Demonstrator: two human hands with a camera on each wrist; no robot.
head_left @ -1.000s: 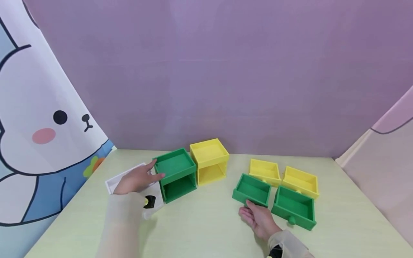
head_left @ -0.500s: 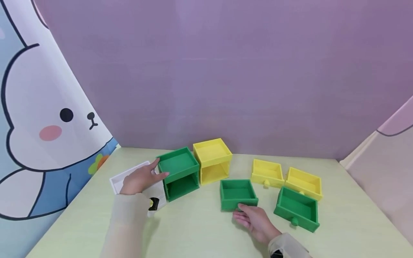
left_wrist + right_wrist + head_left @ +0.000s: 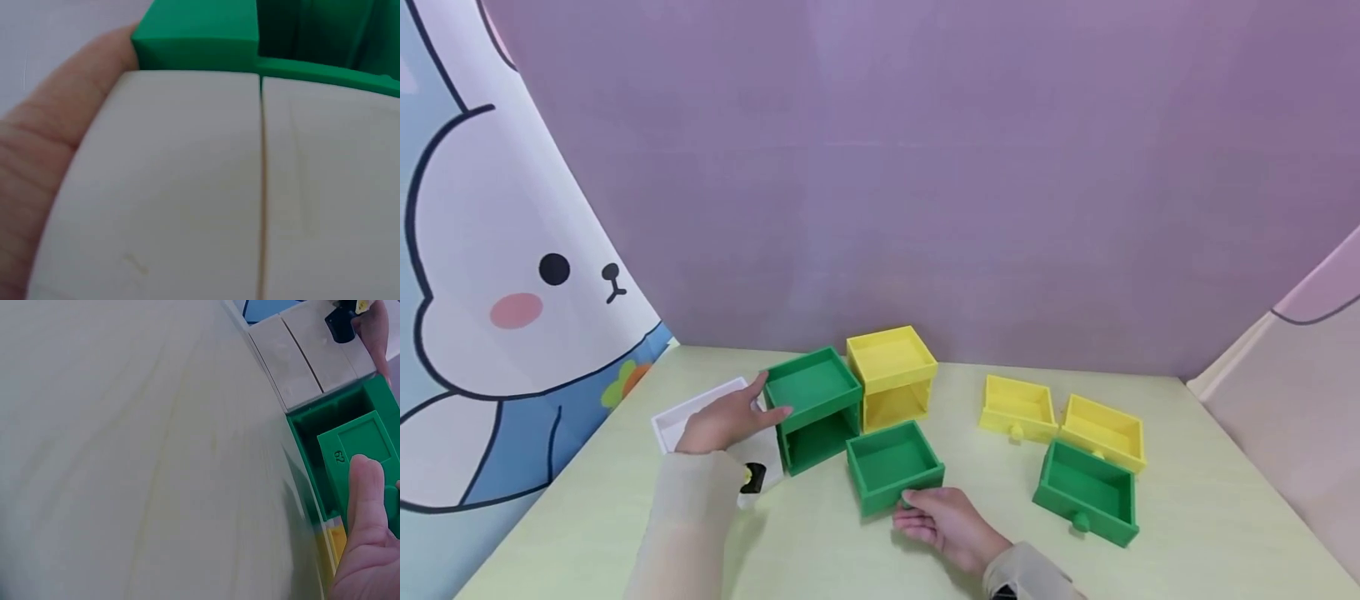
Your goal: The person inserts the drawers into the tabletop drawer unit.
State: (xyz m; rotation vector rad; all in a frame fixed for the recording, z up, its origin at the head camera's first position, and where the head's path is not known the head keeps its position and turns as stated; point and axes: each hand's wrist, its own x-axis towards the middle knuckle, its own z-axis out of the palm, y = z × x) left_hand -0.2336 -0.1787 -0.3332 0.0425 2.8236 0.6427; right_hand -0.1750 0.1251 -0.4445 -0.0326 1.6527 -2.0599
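Note:
My left hand (image 3: 718, 421) rests over the white cabinet (image 3: 769, 450). Its thumb and index finger are spread and touch the left side of the green cabinet (image 3: 814, 387), whose lower front is an open slot. The left wrist view shows one finger (image 3: 81, 84) straight along the far side, up to the green corner. My right hand (image 3: 951, 529) pinches a green drawer (image 3: 887, 493) by its front knob. The drawer stands before the green cabinet's opening, turned slightly. Raised marks show on the drawer's underside (image 3: 362, 434) in the right wrist view. My left hand's other fingers are hidden.
A yellow cabinet (image 3: 891, 362) with an open slot stands right of the green one. On the right lie two yellow drawers (image 3: 1018, 408) and a second green drawer (image 3: 1086, 487). A purple cloth (image 3: 925, 183) hangs behind the table, with a printed cartoon cloth (image 3: 512, 250) at left.
My right hand has carried the green drawer leftward from beside the other drawers to the front of the cabinets, turning it. My left hand has kept its place on the cabinets.

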